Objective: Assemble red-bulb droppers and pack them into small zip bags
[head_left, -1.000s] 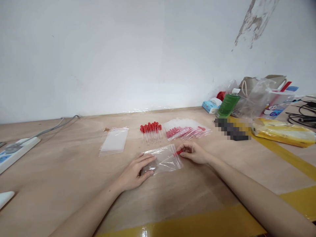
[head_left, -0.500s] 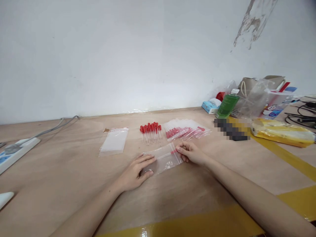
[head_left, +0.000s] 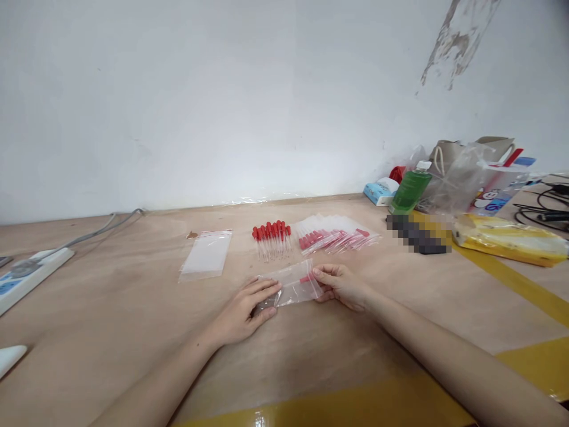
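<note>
A clear zip bag (head_left: 296, 292) lies on the table between my hands, with a red-bulbed dropper (head_left: 306, 279) inside it, bulb toward the zip end. My left hand (head_left: 249, 308) rests on the bag's closed end, fingers stretched out and thumb apart. At the zip edge, my right hand (head_left: 340, 286) pinches the bag between thumb and fingers, just beside the red bulb. Beyond the bag lie several loose droppers (head_left: 272, 237) with red bulbs. To their right is a fanned pile of bagged droppers (head_left: 335, 234). A stack of flat zip bags (head_left: 207, 255) lies on the left.
A power strip (head_left: 35, 273) with a grey cable lies at far left. On the right are a green bottle (head_left: 409, 188), a blue tissue pack (head_left: 380, 191), a blurred-out dark object (head_left: 420, 235) and a yellow packet (head_left: 509, 237). A wall (head_left: 186, 107) stands behind.
The red bulb has shifted slightly left, further inside the bag. My right hand has moved from the bulb to the bag's zip edge. My left hand stays in place.
</note>
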`<state>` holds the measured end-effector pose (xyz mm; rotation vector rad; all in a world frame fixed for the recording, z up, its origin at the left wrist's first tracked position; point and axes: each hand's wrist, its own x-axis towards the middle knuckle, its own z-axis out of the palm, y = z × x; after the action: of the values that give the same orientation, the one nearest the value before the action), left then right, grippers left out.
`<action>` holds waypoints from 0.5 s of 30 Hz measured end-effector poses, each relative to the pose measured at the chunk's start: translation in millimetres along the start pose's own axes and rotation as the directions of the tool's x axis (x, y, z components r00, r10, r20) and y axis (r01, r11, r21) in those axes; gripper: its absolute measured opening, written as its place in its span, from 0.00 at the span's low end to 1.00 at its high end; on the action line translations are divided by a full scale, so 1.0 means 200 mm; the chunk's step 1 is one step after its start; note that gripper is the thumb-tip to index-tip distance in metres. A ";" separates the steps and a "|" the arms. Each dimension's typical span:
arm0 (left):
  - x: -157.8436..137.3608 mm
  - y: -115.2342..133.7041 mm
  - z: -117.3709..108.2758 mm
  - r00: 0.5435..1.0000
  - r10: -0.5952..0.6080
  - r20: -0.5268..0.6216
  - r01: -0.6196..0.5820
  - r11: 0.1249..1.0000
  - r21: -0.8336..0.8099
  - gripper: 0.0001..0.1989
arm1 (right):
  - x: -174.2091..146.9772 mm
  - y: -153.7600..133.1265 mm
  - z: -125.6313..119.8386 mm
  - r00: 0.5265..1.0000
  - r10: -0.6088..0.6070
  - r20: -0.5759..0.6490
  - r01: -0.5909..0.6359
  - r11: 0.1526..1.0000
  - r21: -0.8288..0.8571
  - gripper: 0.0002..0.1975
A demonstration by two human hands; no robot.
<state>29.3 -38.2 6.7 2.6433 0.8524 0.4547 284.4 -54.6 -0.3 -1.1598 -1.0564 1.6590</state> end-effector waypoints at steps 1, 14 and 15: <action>0.00 0.00 0.00 1.000 0.001 -0.002 -0.001 1.000 -0.003 0.21 | 0.00 0.00 0.01 1.000 -0.015 -0.015 0.014 1.000 -0.006 0.18; 0.00 0.01 0.00 0.999 -0.040 -0.035 0.039 0.998 -0.054 0.22 | -0.01 0.01 -0.03 0.989 -0.134 -0.062 0.116 0.964 -0.239 0.22; 0.00 0.02 0.00 0.998 -0.045 -0.041 0.043 0.997 -0.057 0.22 | 0.00 0.01 -0.04 0.988 -0.138 -0.064 0.117 0.958 -0.260 0.21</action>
<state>31.1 -40.6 7.8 2.5672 0.8958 0.5171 291.1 -54.7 -3.9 -1.2830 -1.2934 1.3924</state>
